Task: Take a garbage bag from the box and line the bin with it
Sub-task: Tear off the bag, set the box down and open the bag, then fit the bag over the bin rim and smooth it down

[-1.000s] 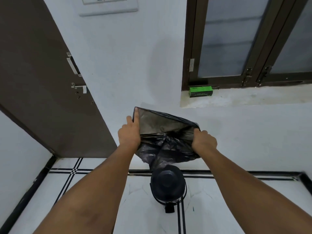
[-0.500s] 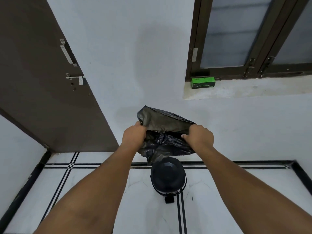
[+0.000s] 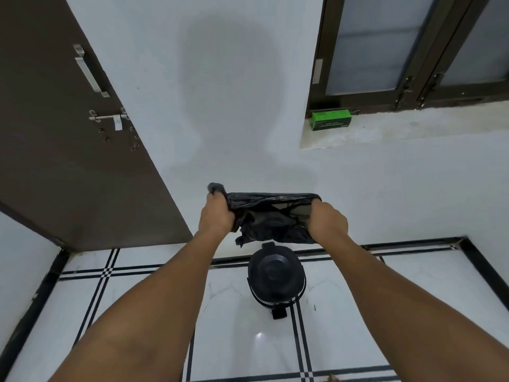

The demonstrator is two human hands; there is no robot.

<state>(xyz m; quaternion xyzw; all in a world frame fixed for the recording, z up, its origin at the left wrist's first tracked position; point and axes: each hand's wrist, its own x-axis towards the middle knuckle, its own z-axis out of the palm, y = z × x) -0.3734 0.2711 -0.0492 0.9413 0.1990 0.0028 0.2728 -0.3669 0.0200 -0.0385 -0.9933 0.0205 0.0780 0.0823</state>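
Bag (image 3: 271, 216), black and crumpled, hangs stretched between 2 hands above the bin (image 3: 276, 277). Left hand (image 3: 217, 215) is fisted around its left edge; right hand (image 3: 326, 223) clutches its right edge. Bin stands on the white tiled floor (image 3: 137, 312), lid closed. Green box (image 3: 330, 120) sits on the window ledge (image 3: 413, 125), well apart.

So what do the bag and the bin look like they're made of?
Garbage bag: thin black plastic film, by its crumpled, faintly glossy folds between left hand and right hand. Bin: likely hard black plastic, from its smooth moulded lid.
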